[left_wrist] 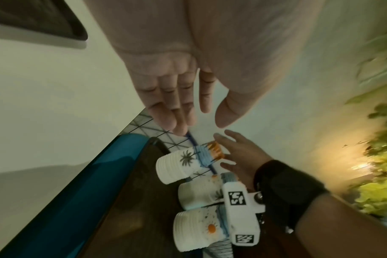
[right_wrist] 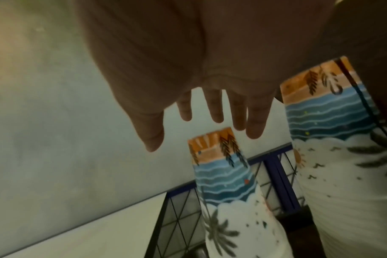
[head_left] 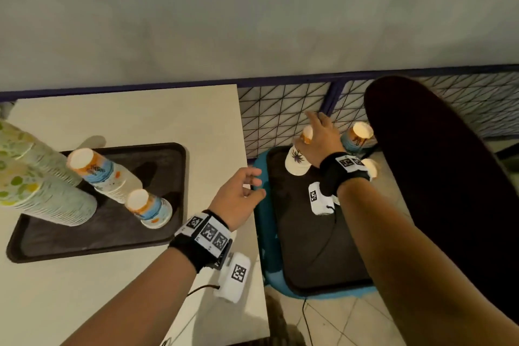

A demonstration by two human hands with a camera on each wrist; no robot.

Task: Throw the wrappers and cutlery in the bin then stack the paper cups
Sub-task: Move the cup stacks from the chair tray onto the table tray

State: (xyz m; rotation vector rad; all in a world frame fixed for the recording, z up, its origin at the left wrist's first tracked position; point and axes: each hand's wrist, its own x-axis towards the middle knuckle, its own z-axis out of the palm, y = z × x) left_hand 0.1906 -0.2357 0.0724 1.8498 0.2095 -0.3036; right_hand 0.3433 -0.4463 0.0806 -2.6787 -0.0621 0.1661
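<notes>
While our right hand (head_left: 320, 139) reaches out over the dark tray (head_left: 314, 261) on the blue stool (head_left: 264, 233), its fingers are spread and straight, hovering just above an upside-down paper cup (head_left: 299, 154) at the tray's far left corner. From the right wrist view the fingertips (right_wrist: 255, 129) sit just over that cup's orange base (right_wrist: 212, 144) with a sliver of wall showing between them, so we cannot tell for certain whether they touch it; nothing is gripped. A second upturned cup (head_left: 356, 137) stands to the right at the tray's far edge, beside the black chair back (head_left: 449, 191), and the left wrist view shows two more cups (left_wrist: 201, 193) lined up under our right wrist.

Our left hand (head_left: 238, 196) hangs above the right edge of the pale table (head_left: 140, 115), fingers loosely curled and holding nothing; in its own wrist view the fingers (left_wrist: 172, 104) lie relaxed, the thumb slightly apart.

On the table a second dark tray (head_left: 84, 244) carries cups mouth-down: a short stack with the beach print (head_left: 104, 174), a single one (head_left: 150, 208) near the tray's right side, and tall stacks with a green leaf print (head_left: 36, 177) leaning in from the left. A blue wire fence (head_left: 295, 109) runs behind the stool against the grey wall (head_left: 252, 8).
</notes>
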